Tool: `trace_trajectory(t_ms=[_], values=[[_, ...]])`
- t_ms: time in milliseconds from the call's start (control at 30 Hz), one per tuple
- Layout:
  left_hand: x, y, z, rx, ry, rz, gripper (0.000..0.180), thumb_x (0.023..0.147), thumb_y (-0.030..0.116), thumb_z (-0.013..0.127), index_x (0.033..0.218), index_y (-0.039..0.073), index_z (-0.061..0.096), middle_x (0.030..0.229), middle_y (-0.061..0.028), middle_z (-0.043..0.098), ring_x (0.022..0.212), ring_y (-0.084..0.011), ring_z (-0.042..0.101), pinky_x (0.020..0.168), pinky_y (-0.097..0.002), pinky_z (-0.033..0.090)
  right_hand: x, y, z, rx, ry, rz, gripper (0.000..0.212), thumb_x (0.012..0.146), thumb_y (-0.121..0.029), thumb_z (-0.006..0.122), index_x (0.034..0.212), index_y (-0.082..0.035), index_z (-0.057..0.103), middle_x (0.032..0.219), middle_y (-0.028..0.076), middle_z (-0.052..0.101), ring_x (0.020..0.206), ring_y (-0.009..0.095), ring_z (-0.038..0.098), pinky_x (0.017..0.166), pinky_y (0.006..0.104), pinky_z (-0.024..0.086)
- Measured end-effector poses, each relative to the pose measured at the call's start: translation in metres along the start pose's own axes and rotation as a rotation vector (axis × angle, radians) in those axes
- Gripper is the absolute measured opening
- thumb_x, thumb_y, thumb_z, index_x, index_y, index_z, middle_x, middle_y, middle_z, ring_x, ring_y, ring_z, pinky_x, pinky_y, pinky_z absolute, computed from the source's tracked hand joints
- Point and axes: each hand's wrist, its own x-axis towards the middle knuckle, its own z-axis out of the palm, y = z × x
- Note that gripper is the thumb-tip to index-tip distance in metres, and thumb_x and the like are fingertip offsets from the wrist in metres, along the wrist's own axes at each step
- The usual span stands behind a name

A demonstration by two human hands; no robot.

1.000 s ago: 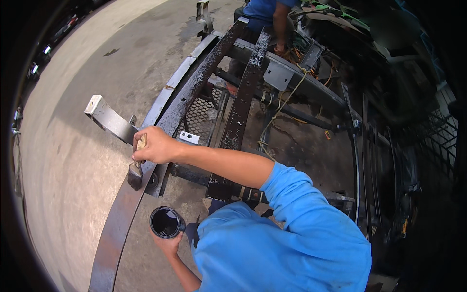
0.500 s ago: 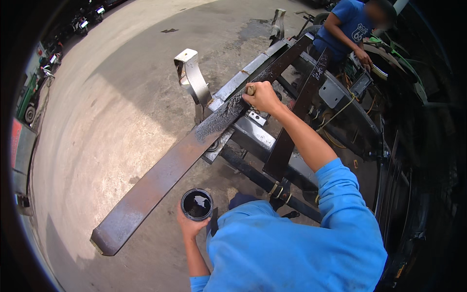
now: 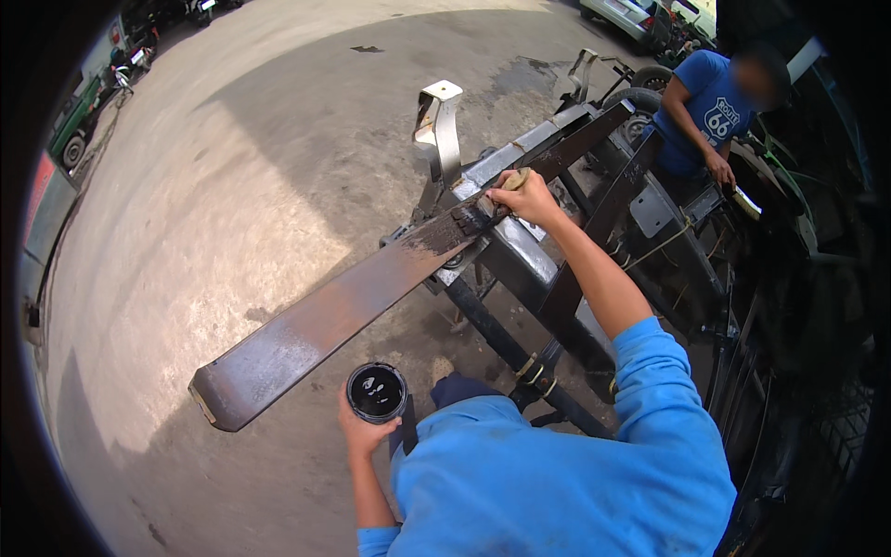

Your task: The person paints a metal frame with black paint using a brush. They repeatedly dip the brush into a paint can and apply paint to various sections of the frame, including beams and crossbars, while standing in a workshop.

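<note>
My right hand (image 3: pixel 525 199) grips a paintbrush (image 3: pixel 516 176) by its pale handle. Its dark bristles touch a long flat metal beam (image 3: pixel 306 325). The beam's near end is bare and rusty brown, while around and beyond the brush its face is coated in dark paint with a ragged edge. Low in front of me, my left hand (image 3: pixel 365 430) is wrapped round a round open can (image 3: pixel 378 392) of glossy black paint. The can is held below the beam, apart from it.
A bent silver bracket (image 3: pixel 438 130) rises beside the beam. Beneath lies a metal frame with a dark tube (image 3: pixel 487 325). At far right a person in a blue shirt (image 3: pixel 710 111) holds a brush (image 3: pixel 745 204). A silver car (image 3: pixel 631 17) stands at the back.
My view has shifted, so the beam sits farther right and higher. The brush handle now leans to the right, with its bristles on the beam. The can stays in my left hand.
</note>
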Motion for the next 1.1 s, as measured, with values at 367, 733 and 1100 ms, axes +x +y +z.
trace_trajectory(t_ms=[367, 733, 1100], values=[[-0.014, 0.001, -0.019, 0.095, -0.093, 0.053, 0.113, 0.039, 0.043, 0.092, 0.129, -0.004, 0.043, 0.115, -0.0177, 0.062, 0.106, -0.0296, 0.062, 0.092, -0.0406, 0.049, -0.028, -0.046, 0.066, 0.711, -0.167, -0.290, 0.014, 0.083, -0.011, 0.071, 0.078, 0.000, 0.064, 0.068, 0.000, 0.060, 0.056, 0.007, 0.054, 0.051, 0.0226, 0.044], [-0.042, 0.011, -0.040, 0.070, -0.070, 0.058, 0.103, 0.044, 0.038, 0.091, 0.128, -0.001, 0.046, 0.119, -0.0144, 0.059, 0.110, -0.0264, 0.059, 0.095, -0.0393, 0.047, -0.023, -0.070, 0.071, -0.168, -0.047, -0.713, 0.019, 0.074, -0.014, 0.074, 0.071, 0.001, 0.063, 0.062, 0.014, 0.063, 0.055, 0.022, 0.062, 0.054, 0.0349, 0.048], [-0.070, -0.010, -0.054, -0.003, -0.007, 0.043, 0.108, 0.043, 0.037, 0.092, 0.130, -0.002, 0.042, 0.118, -0.0149, 0.059, 0.110, -0.0259, 0.059, 0.096, -0.0380, 0.046, -0.024, -0.044, 0.011, -0.310, 0.070, -0.306, 0.014, 0.073, -0.011, 0.073, 0.074, 0.000, 0.065, 0.061, 0.013, 0.062, 0.051, 0.020, 0.057, 0.053, 0.0332, 0.047]])
